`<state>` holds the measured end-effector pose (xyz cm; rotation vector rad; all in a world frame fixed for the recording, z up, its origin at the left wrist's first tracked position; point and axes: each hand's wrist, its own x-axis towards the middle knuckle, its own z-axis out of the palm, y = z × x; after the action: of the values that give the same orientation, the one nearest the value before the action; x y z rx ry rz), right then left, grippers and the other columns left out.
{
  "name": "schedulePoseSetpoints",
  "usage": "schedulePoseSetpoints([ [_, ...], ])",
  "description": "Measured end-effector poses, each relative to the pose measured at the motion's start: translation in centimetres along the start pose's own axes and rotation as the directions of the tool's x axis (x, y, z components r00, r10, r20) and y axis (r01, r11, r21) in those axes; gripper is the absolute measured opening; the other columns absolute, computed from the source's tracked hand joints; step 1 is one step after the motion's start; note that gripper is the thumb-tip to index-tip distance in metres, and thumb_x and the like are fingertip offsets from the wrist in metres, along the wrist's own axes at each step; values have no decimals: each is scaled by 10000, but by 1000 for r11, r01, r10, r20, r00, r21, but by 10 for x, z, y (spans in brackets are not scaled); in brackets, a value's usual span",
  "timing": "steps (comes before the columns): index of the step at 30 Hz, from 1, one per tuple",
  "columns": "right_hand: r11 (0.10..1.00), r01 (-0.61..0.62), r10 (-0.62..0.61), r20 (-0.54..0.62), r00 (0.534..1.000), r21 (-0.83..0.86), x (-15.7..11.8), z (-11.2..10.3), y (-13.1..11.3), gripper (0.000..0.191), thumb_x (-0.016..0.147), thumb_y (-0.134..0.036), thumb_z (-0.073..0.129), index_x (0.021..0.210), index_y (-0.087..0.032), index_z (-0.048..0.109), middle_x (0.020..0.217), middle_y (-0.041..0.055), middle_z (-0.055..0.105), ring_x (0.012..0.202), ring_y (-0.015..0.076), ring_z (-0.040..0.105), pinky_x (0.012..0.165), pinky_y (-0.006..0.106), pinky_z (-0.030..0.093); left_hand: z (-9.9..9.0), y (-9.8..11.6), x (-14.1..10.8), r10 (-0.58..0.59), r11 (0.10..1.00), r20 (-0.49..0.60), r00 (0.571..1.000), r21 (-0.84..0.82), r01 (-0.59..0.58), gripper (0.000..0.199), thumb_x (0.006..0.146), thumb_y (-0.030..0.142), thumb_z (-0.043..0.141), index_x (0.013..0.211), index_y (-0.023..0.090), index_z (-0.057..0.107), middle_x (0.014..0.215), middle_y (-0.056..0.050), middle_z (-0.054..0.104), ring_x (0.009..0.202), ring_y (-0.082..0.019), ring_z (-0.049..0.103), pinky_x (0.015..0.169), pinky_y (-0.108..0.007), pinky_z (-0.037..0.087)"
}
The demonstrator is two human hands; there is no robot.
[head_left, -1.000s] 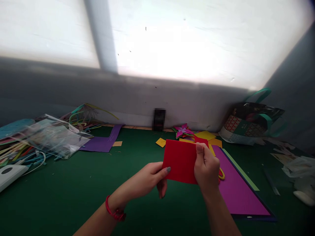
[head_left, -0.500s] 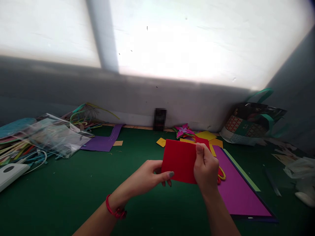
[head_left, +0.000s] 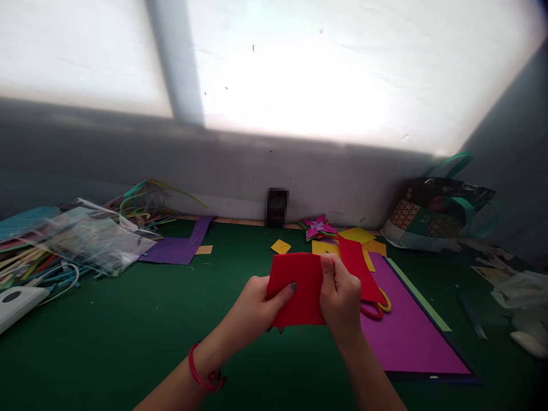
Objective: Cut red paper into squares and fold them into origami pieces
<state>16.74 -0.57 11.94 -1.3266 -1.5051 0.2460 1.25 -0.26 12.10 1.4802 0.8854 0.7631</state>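
A square red sheet of paper (head_left: 299,302) is held up above the green table between both hands. My left hand (head_left: 263,305) grips its left side, thumb lying on the near face and fingertips showing below the lower edge. My right hand (head_left: 341,294) is closed on the right edge, its thumb near the top corner. Just right of that hand, a longer red paper strip (head_left: 358,268) lies over scissors with red and yellow handles (head_left: 377,311). Beneath them is a magenta sheet (head_left: 415,337).
Purple paper (head_left: 171,250) and a clear plastic bag (head_left: 124,245) lie left, beside colourful pipe-cleaner-like strands (head_left: 145,194). Folded paper stars (head_left: 317,227) and a small yellow square (head_left: 281,246) lie at the back. A patterned bag (head_left: 428,217) stands back right. The table surface (head_left: 128,342) is green.
The red sheet has moved left and slightly down with my right hand. My left thumb has moved further onto its face. The red strip and scissors are now more exposed.
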Motion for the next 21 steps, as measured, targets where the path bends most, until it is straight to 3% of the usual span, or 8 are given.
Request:
schedulePoseSetpoints([
  [5,999,-33,33,7,999,28,0,-2,-3,283,912,-340,317,702,-206,451,493,-50,452,370,81,422,326,167,300,-3,0,0,-13,996,36,999,-83,16,318,815,445,450,820,143,552,633,2,550,477,-93,508,395,-189,388],
  [9,997,-40,37,46,998,70,1,-3,-3,271,910,-333,334,704,-201,452,500,-52,457,376,76,423,320,149,304,-5,5,1,-53,989,72,996,-137,63,303,785,416,520,931,156,574,829,-43,631,701,-171,615,524,-227,482],
  [17,995,-30,22,93,995,93,1,-2,-3,251,904,-321,363,727,-191,483,519,-51,467,405,69,427,354,139,318,-3,5,2,-8,982,-25,1000,-188,3,284,768,366,565,973,171,592,899,-49,652,775,-203,633,583,-249,513],
  [21,993,-58,45,126,991,106,1,-3,-6,252,903,-331,359,755,-192,507,523,-49,476,415,71,433,354,141,314,-3,1,3,53,990,-54,997,-130,-59,254,791,355,534,937,160,605,890,-51,645,794,-203,612,636,-276,506],
])
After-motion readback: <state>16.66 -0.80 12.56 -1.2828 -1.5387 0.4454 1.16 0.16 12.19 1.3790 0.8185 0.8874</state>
